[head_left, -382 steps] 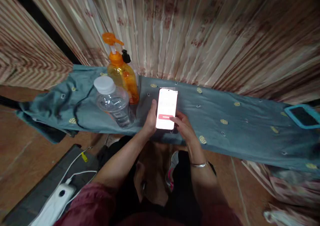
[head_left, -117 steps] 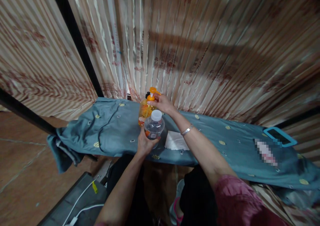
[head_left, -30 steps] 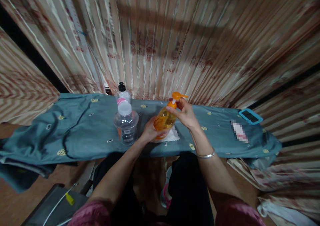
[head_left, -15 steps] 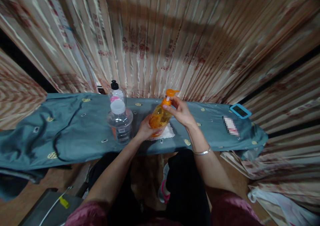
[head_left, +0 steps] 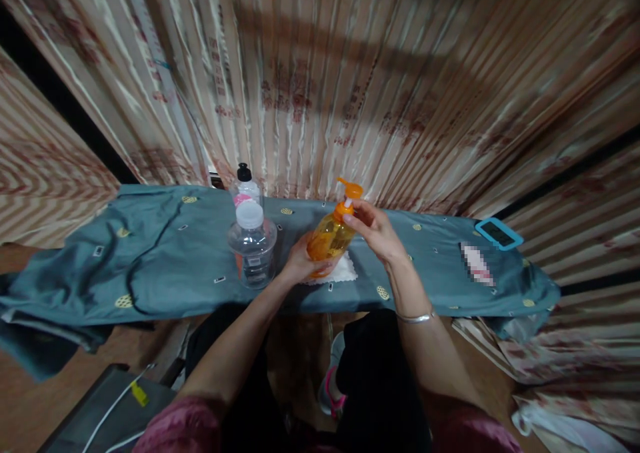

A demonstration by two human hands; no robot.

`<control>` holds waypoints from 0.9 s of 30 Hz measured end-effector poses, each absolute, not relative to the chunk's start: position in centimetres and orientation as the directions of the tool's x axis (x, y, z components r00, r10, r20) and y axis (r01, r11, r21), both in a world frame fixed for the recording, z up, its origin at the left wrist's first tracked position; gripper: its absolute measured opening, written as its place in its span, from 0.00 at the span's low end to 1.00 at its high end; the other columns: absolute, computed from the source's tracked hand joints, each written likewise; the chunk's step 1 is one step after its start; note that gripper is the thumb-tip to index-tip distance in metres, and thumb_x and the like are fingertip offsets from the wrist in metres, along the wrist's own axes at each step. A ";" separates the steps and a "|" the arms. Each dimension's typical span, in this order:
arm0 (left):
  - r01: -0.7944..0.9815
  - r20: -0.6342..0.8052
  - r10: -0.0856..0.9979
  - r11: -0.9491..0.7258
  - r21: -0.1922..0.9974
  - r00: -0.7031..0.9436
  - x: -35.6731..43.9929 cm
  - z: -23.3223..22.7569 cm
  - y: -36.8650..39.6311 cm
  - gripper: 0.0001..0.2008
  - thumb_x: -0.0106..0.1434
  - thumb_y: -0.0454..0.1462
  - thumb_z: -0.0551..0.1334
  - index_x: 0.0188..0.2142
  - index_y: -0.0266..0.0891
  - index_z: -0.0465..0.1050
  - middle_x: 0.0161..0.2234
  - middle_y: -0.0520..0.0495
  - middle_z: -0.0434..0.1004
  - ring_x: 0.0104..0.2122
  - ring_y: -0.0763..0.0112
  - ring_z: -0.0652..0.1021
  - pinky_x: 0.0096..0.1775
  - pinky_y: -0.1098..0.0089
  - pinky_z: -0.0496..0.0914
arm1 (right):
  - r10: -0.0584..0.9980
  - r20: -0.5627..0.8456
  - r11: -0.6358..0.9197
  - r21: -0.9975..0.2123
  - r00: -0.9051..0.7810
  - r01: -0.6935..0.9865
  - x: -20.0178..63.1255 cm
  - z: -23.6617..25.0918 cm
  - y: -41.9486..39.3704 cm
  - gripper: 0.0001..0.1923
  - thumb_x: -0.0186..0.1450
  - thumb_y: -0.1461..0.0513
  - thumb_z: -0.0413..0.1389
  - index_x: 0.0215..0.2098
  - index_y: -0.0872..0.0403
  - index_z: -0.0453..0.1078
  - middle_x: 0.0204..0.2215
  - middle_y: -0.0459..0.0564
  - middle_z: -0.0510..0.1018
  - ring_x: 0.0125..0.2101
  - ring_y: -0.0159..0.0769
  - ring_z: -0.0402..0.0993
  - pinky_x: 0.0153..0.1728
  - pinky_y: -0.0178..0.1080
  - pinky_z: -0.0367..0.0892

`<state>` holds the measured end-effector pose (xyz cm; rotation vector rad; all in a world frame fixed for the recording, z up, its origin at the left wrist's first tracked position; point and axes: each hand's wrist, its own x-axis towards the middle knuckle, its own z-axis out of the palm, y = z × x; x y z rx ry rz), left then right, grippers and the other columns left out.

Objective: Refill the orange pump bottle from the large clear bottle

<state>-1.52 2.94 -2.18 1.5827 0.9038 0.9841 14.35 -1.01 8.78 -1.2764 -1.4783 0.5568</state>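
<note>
My left hand [head_left: 300, 263] is wrapped round the lower body of an amber see-through pump bottle [head_left: 333, 236], which leans to the right. With thumb and fingers, my right hand [head_left: 379, 233] grips the orange collar [head_left: 343, 211] under the pump head [head_left: 353, 190]. The spout points to the left. Beneath the bottle lies a white cloth [head_left: 345, 269], partly covered by the bottle and my left hand. To the left of my left hand stands a clear plastic jar [head_left: 253, 243] with a white lid. Behind it is a clear bottle [head_left: 246, 189] with a black cap.
A patterned blue-green cloth covers the narrow table [head_left: 170, 259]. A blue-framed digital display [head_left: 499, 233] and a blurred-out item [head_left: 477, 264] lie at the right. Pleated curtains [head_left: 310, 93] hang behind. A dark box [head_left: 107, 406] with a white cable is at lower left.
The pump head has turned, its spout swinging from right to left. Both hands still hold the bottle. The whole view has shifted slightly.
</note>
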 end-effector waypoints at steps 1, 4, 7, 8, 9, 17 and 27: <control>0.078 0.161 0.909 -0.206 0.975 0.385 -1.5 -2.2 2.9 0.34 0.38 0.37 0.75 0.47 0.37 0.68 0.46 0.43 0.77 0.45 0.58 0.76 0.49 0.59 0.70 | 0.911 0.399 0.329 -0.858 0.108 0.395 14.4 8.8 -1.2 0.22 0.56 0.44 0.59 0.41 0.47 0.70 0.44 0.49 0.77 0.47 0.43 0.73 0.50 0.47 0.65; 0.096 0.156 0.913 -0.206 0.974 0.377 -1.6 -2.2 3.0 0.34 0.38 0.36 0.75 0.47 0.38 0.68 0.46 0.43 0.77 0.46 0.57 0.76 0.50 0.58 0.69 | 0.910 0.399 0.328 -0.859 0.111 0.392 14.4 8.7 -1.2 0.25 0.54 0.46 0.63 0.45 0.47 0.69 0.46 0.49 0.76 0.48 0.44 0.72 0.52 0.49 0.64; 0.107 0.133 0.915 -0.187 0.977 0.382 -1.6 -2.0 2.9 0.34 0.38 0.35 0.75 0.46 0.37 0.69 0.45 0.44 0.77 0.45 0.58 0.77 0.49 0.59 0.70 | 0.894 0.414 0.310 -0.847 0.171 0.431 14.2 8.6 -0.7 0.23 0.50 0.50 0.67 0.40 0.50 0.70 0.40 0.49 0.77 0.44 0.46 0.72 0.52 0.52 0.62; 0.106 0.130 0.913 -0.185 0.977 0.388 -1.6 -1.9 2.9 0.33 0.38 0.35 0.74 0.46 0.37 0.69 0.45 0.44 0.77 0.44 0.58 0.77 0.48 0.59 0.70 | 0.887 0.422 0.310 -0.844 0.185 0.438 14.1 8.5 -0.5 0.21 0.50 0.51 0.68 0.37 0.50 0.71 0.38 0.49 0.77 0.43 0.46 0.72 0.52 0.53 0.61; 0.108 0.129 0.911 -0.185 0.977 0.393 -1.6 -1.8 2.9 0.32 0.39 0.34 0.74 0.46 0.37 0.69 0.44 0.44 0.77 0.44 0.59 0.77 0.48 0.60 0.70 | 0.882 0.430 0.315 -0.842 0.192 0.438 14.1 8.5 -0.4 0.20 0.50 0.52 0.68 0.36 0.50 0.71 0.37 0.49 0.77 0.42 0.46 0.72 0.52 0.53 0.61; 0.095 0.156 0.912 -0.206 0.974 0.380 -1.7 -1.9 2.9 0.32 0.38 0.35 0.74 0.44 0.35 0.69 0.43 0.42 0.77 0.43 0.58 0.77 0.47 0.59 0.70 | 0.892 0.439 0.388 -0.864 0.104 0.320 13.6 10.3 -1.0 0.16 0.57 0.50 0.62 0.39 0.48 0.70 0.35 0.47 0.77 0.38 0.41 0.74 0.45 0.46 0.67; 0.082 0.126 0.913 -0.170 0.982 0.388 -1.6 -2.2 2.8 0.34 0.39 0.34 0.74 0.47 0.37 0.67 0.46 0.44 0.76 0.45 0.59 0.76 0.51 0.55 0.70 | 0.821 0.548 0.488 -0.819 0.158 0.303 14.1 17.2 -2.7 0.15 0.54 0.51 0.65 0.36 0.47 0.72 0.32 0.44 0.76 0.32 0.37 0.74 0.36 0.41 0.70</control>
